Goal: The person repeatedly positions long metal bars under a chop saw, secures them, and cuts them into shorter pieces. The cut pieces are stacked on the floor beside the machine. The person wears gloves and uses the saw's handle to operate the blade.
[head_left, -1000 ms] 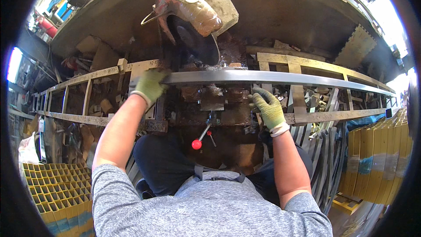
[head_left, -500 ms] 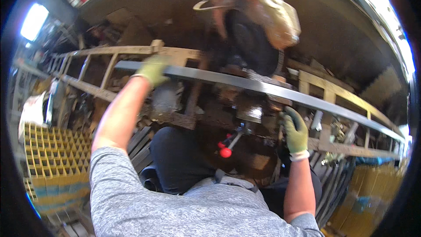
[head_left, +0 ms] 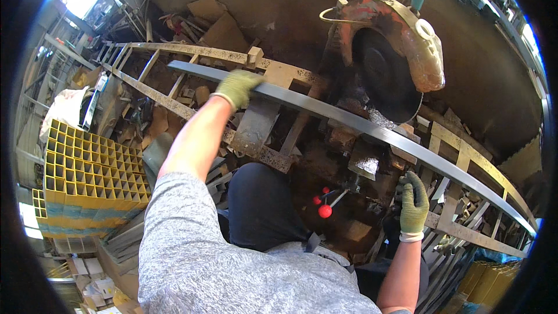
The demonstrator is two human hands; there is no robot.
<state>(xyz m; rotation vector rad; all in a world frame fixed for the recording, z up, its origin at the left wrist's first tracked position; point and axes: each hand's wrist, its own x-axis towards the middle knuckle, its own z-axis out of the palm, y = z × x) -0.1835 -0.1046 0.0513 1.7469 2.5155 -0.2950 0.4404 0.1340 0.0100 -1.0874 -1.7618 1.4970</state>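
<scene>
Metal bar (head_left: 343, 117): a long grey length on the near side of the saw (head_left: 383, 64), running past it both left and right.
Left hand (head_left: 238, 88): gloved, to the left of the saw, clamped on the metal bar.
Right hand (head_left: 414, 206): gloved, on the near side of the saw, fingers loosely bent, just beside the metal bar but apart from it.
Red-knobbed lever (head_left: 325, 211): on the saw's near side, farther from it than the bar.
Ladder-like rack (head_left: 157, 94): reaching out left of the saw.
Yellow tube stack (head_left: 93, 180): well left of the saw, square ends showing.
</scene>
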